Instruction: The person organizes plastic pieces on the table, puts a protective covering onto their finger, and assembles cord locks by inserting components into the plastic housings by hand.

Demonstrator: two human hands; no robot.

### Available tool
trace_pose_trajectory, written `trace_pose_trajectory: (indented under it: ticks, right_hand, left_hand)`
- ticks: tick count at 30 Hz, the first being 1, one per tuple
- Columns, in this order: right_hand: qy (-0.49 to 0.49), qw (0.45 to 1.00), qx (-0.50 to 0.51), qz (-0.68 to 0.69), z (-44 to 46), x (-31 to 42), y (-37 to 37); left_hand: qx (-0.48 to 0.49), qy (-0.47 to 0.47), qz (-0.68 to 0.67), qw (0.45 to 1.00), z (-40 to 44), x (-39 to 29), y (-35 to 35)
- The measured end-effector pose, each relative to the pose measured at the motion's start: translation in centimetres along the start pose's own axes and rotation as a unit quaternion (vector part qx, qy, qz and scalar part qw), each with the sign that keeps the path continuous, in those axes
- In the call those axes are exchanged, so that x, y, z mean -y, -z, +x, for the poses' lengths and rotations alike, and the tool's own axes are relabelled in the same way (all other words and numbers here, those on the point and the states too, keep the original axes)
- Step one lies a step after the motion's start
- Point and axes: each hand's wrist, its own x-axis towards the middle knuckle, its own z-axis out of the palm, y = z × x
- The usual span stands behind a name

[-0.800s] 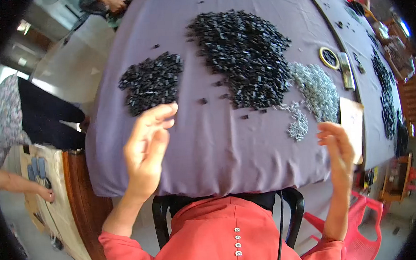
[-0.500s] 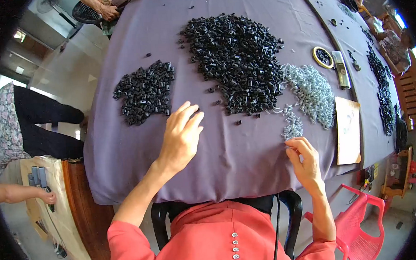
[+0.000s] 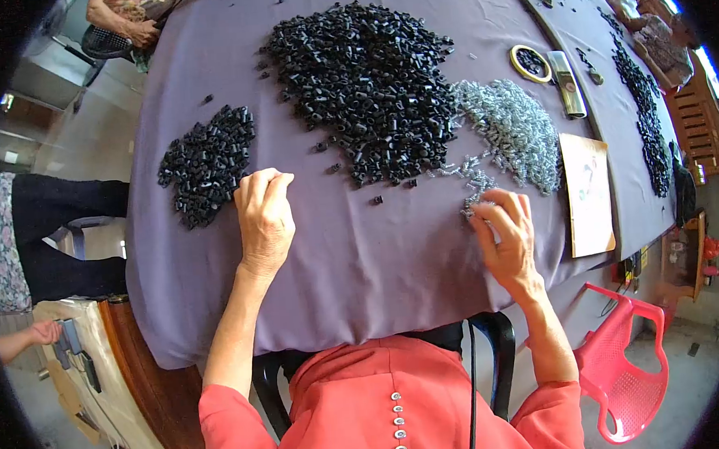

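Note:
My left hand (image 3: 264,221) is beside the lower right edge of a small pile of black plastic pieces (image 3: 207,163). Its fingers are drawn together, and whatever they hold is hidden. On the other side, my right hand (image 3: 508,237) has thumb and forefinger pinched at the near tip of a strand of small silvery springs (image 3: 472,178). Anything between those fingertips is too small to make out. The strand runs off a larger heap of springs (image 3: 513,127). Between and beyond both hands lies a big heap of short black tubular pieces (image 3: 360,86).
A purple cloth (image 3: 362,281) covers the table. Right of the springs are a yellow ring (image 3: 531,63), a clear packet (image 3: 566,83) and a paper booklet (image 3: 590,196). A pink chair (image 3: 627,365) stands at lower right. Other people are at the left, top and right edges.
My left hand has gone from spread fingers to closed, nearer the small black pile. My right hand has moved onto the springs' near tip. The whole view has shifted slightly.

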Motion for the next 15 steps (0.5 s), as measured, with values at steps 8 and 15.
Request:
trace_pose_trajectory:
  ticks: [8, 15]
  right_hand:
    - [0.039, 0.997, -0.032, -0.051, 3.9, -1.0, -2.6]
    - [0.028, 0.996, -0.028, -0.084, 5.3, -1.2, -3.4]
  left_hand:
    - [0.013, 0.006, 0.01, 1.0, -0.1, 0.0, -0.1]
    - [0.009, 0.015, 0.007, 1.0, -0.2, -0.1, -0.1]
